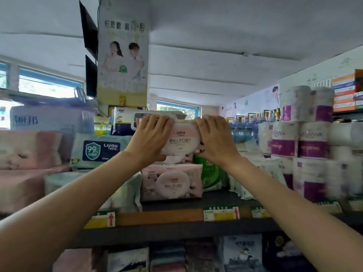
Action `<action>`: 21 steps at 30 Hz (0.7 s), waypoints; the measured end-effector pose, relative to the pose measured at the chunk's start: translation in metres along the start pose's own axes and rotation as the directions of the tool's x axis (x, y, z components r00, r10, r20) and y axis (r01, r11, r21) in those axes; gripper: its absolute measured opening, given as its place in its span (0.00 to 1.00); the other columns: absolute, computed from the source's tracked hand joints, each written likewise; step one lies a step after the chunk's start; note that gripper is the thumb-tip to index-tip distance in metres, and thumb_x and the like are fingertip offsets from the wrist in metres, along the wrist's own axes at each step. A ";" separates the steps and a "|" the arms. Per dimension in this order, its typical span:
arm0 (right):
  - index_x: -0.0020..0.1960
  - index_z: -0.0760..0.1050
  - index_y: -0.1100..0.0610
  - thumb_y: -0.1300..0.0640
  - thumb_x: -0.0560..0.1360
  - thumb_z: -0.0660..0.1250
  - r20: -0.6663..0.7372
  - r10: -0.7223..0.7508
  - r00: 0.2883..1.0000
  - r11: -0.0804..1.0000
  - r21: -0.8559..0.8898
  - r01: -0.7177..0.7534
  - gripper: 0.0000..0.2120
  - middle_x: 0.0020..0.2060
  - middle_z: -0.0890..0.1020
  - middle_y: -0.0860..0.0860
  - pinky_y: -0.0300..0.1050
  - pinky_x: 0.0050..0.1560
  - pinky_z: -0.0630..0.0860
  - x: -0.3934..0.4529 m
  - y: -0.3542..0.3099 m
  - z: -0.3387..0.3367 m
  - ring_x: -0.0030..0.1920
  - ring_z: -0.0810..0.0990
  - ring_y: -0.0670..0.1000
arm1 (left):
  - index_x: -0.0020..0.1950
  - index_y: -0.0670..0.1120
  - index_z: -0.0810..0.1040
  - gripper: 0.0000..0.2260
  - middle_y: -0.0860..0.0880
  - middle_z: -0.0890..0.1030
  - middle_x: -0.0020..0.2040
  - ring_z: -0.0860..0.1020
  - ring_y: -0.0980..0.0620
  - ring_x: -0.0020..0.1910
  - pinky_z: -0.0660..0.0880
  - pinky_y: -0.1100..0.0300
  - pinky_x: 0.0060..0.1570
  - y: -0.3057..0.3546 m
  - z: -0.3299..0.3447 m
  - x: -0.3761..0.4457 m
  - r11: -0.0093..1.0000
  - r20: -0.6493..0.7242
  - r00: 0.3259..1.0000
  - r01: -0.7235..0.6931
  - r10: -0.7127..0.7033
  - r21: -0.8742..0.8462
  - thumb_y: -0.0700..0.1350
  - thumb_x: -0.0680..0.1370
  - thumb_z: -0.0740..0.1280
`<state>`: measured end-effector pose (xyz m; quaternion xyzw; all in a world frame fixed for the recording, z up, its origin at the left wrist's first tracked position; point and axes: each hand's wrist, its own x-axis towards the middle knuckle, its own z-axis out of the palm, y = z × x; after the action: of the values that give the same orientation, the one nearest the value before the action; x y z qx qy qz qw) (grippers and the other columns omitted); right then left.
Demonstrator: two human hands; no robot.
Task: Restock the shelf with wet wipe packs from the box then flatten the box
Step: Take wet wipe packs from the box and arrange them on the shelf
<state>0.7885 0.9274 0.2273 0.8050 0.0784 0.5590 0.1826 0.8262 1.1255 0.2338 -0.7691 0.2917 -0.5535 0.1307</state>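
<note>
A pink wet wipe pack [180,139] with a round white lid is held up at the top of a stack on the shelf. My left hand [150,137] grips its left end and my right hand [215,138] grips its right end, fingers curled over the top edge. Below it stands another pink wet wipe pack [171,182] on the dark shelf board [176,230]; a further pack between the two is mostly hidden. The box is out of view.
A blue-labelled wipe pack [100,149] and pale packs sit to the left. A green pack [211,173] and stacked toilet paper rolls [306,154] crowd the right. Price tags [221,213] line the shelf edge. A poster-covered pillar [122,52] rises behind.
</note>
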 end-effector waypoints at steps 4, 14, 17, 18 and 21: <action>0.59 0.64 0.58 0.37 0.54 0.76 0.055 -0.002 0.998 0.999 -0.035 0.004 0.43 0.52 0.73 0.56 0.51 0.56 0.71 0.004 -0.002 0.049 0.51 0.67 0.54 | 0.58 0.40 0.67 0.40 0.43 0.78 0.49 0.77 0.45 0.44 0.76 0.53 0.43 0.005 0.043 0.002 0.998 0.098 0.995 0.026 -0.031 0.053 0.53 0.52 0.78; 0.75 0.49 0.60 0.41 0.70 0.67 0.470 -0.057 0.881 0.988 0.152 -0.017 0.44 0.72 0.58 0.56 0.48 0.74 0.52 -0.018 0.004 0.057 0.72 0.56 0.57 | 0.72 0.44 0.56 0.36 0.44 0.62 0.69 0.63 0.42 0.67 0.63 0.48 0.67 0.010 0.051 0.009 0.988 0.523 0.852 0.093 -0.015 -0.123 0.49 0.71 0.71; 0.76 0.45 0.60 0.47 0.76 0.63 0.487 0.092 0.868 0.986 0.075 -0.146 0.38 0.75 0.50 0.57 0.50 0.75 0.46 -0.033 0.007 0.027 0.75 0.49 0.57 | 0.71 0.44 0.57 0.34 0.42 0.63 0.68 0.64 0.40 0.67 0.65 0.44 0.65 0.018 0.027 0.012 0.985 0.511 0.856 0.148 -0.083 -0.087 0.51 0.71 0.69; 0.75 0.47 0.61 0.50 0.77 0.62 0.501 0.167 0.849 0.975 0.043 -0.217 0.36 0.75 0.50 0.58 0.51 0.75 0.47 -0.044 0.008 0.012 0.75 0.50 0.59 | 0.70 0.43 0.58 0.32 0.41 0.64 0.68 0.64 0.40 0.67 0.64 0.43 0.64 0.029 0.016 0.011 0.984 0.460 0.885 0.139 -0.071 -0.115 0.50 0.72 0.68; 0.72 0.60 0.58 0.55 0.76 0.62 0.530 0.332 0.780 0.929 -0.039 -0.369 0.27 0.72 0.58 0.59 0.53 0.72 0.54 -0.085 0.017 -0.044 0.72 0.57 0.60 | 0.69 0.42 0.60 0.25 0.42 0.65 0.67 0.65 0.41 0.66 0.65 0.46 0.62 0.090 -0.019 -0.008 0.929 0.213 0.972 -0.013 0.098 -0.371 0.46 0.75 0.64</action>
<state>0.7157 0.8926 0.1731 0.9331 -0.1072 0.3374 0.0630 0.7790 1.0606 0.1875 -0.8297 0.3947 -0.3933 0.0331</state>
